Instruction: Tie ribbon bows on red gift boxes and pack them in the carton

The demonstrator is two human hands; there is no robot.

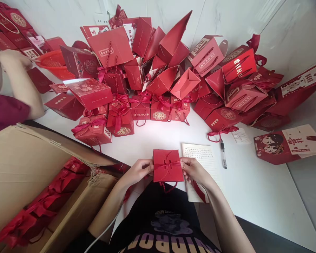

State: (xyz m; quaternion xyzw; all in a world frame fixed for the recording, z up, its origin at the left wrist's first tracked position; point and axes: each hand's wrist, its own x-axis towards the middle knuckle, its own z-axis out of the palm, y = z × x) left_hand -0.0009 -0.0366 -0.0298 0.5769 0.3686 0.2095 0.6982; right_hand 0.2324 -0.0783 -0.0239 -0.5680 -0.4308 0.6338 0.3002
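A small red gift box (pixel 168 174) with interlocking top flaps sits before me at the table's front edge, a twisted cord handle (pixel 169 189) hanging from its near side. Across its top runs a thin red ribbon (pixel 168 164), drawn to both sides. My left hand (pixel 140 169) is closed at the box's left side, pinching the ribbon there. On the opposite side my right hand (pixel 193 170) pinches the ribbon's other end, and a ribbon tail hangs below that hand. The fingertips are partly hidden by the box edges.
A written notebook (pixel 200 175) lies partly under my right hand, with a pen (pixel 223 154) beside it. Many red gift boxes (pixel 159 111) pile up at the back. A cardboard box (pixel 76 207) holding ribboned boxes stands left. Another person's arm (pixel 23 80) rests near a red basket (pixel 55 63).
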